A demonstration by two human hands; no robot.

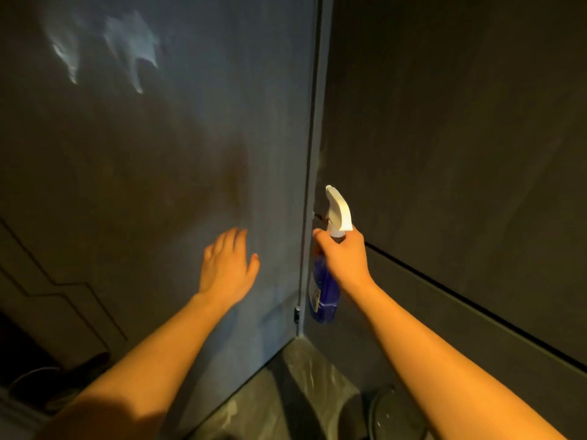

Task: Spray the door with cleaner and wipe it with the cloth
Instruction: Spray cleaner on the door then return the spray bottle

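- Two bare hands reach toward the dark door (pixel 152 173).
- Left hand (pixel 227 265) is spread wide and empty, palm facing the door panel; contact cannot be told.
- Right hand (pixel 341 258) grips the neck of the blue spray bottle (pixel 324 293), white nozzle up, beside the door's edge.
- Pale wet streaks (pixel 133 49) mark the door's upper left.

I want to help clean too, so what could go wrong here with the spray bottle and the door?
The spray bottle hangs by its neck from the right hand; it might slip and drop onto the floor. Its nozzle seems to point past the door, so spray may miss. The left hand is bare, with no cloth visible, so drips could run.
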